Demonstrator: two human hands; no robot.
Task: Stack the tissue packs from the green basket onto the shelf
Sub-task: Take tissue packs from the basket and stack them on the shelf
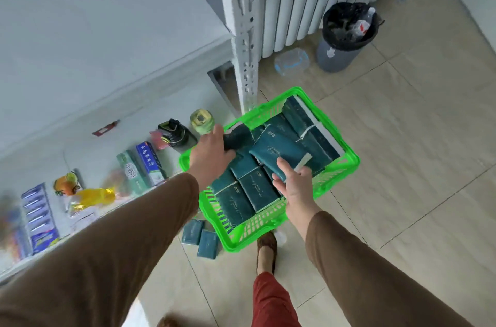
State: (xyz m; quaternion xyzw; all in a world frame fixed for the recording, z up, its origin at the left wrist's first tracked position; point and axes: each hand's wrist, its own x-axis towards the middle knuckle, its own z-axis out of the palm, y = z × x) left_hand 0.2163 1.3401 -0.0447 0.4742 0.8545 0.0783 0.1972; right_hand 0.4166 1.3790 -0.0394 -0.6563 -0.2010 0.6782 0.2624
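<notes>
right hand [294,183] is pinching a teal tissue pack [276,156] while the left hand [212,156] grabs another dark pack [237,139], both over the green basket [346,165] crammed with packs, plus two strays [200,238] on the floor at its 7 o'clock and a lined trash bin [345,37] at 1 o'clock

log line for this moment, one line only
stage: picking | right hand: grips tissue pack | left hand: reaching into green basket | shelf: no packs visible

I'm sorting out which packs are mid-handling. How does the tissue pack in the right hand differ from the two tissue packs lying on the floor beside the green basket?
The held pack is gripped by the right hand and tilted above the green basket; the floor packs lie flat on the tiles, outside the basket, touched by no hand. The held pack looks larger, being nearer the camera. All are dark teal with pale print.
</notes>
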